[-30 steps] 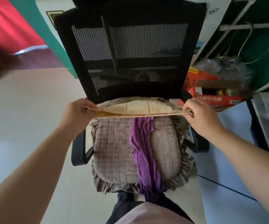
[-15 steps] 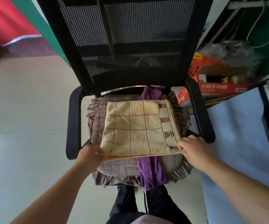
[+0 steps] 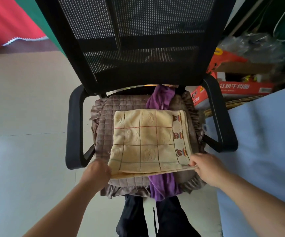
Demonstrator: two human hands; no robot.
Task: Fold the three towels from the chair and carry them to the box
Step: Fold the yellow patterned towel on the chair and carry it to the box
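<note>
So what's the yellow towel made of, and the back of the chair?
The yellow towel looks like soft terry cloth, probably cotton: matte and fuzzy, with raised bear shapes and stitched grid lines. The chair back looks like black woven mesh, likely synthetic, since light shows through tiny holes, set in a smooth frame that seems plastic.

Orange carton right of chair: white Chinese print "红烧牛肉面" on its side; nothing else legible.

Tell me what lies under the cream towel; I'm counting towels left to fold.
Under the cream towel a purple towel runs front to back over the quilted seat cushion; its middle is covered. Whether a third towel lies beneath cannot be seen.
</note>
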